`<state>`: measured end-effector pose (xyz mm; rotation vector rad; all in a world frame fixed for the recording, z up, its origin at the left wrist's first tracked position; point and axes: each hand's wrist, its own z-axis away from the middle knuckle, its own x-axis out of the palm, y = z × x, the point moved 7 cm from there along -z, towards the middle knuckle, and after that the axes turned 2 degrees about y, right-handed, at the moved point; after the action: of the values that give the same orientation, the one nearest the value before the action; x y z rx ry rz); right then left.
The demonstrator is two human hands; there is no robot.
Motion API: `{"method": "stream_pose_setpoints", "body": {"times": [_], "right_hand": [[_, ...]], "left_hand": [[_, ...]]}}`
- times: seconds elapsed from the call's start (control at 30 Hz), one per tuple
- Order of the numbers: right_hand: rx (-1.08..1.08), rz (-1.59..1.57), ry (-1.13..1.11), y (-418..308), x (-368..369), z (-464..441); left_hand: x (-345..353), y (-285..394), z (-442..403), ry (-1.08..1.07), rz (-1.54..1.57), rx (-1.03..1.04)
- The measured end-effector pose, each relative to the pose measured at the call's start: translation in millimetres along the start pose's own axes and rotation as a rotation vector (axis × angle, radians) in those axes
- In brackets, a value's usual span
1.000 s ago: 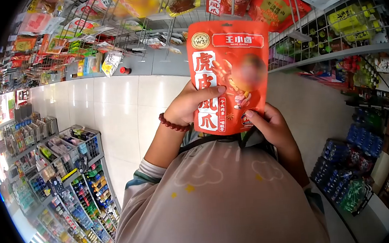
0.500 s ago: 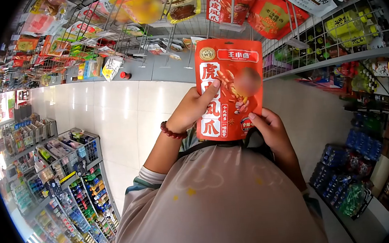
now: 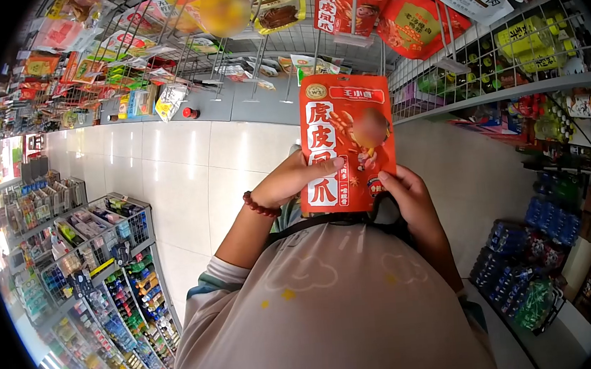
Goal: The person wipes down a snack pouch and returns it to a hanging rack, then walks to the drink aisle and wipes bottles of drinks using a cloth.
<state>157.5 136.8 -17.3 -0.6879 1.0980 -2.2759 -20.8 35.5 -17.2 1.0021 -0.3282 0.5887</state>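
Note:
A red snack pouch [image 3: 358,137] with large Chinese lettering is held in front of my body, its printed front facing up at me. My left hand [image 3: 302,175] grips its left edge, the thumb lying across the front over the white lettering and the fingers hidden behind. At the lower right corner, my right hand [image 3: 405,187] pinches the pouch, thumb on the front and fingers underneath. A dark red bead bracelet [image 3: 261,205] circles my left wrist.
Ahead, a wire rack with hooks holds hanging snack bags, among them a similar red pouch [image 3: 344,4]. Shelves with bottles [image 3: 529,44] stand at right, with packs of bottled drinks [image 3: 509,257] below. A basket-topped shelf unit [image 3: 120,231] stands left on the tiled floor [image 3: 182,173].
My left hand has slid down the pouch, its thumb now lower and uncovering more lettering. The pouch's top edge has come slightly lower. My right hand keeps its place.

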Motion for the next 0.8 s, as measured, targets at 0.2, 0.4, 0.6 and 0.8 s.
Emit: {"method": "stream_pose_setpoints", "body": {"times": [0.2,0.4,0.6,0.8], "right_hand": [[-0.004,-0.017,-0.012,-2,1,0],[-0.029,0.006,-0.006,3,-4,-6],[-0.079,0.035,-0.033,-3,0,-8],[-0.09,0.052,-0.042,-9,3,-9]], "left_hand": [[1,-1,-3,0.023,0.063,-0.002],[0,-5,-7,0.028,0.143,0.005],[0,-2,-5,0.06,0.159,-0.001],[-5,7,-2,0.148,0.115,0.037]]}}
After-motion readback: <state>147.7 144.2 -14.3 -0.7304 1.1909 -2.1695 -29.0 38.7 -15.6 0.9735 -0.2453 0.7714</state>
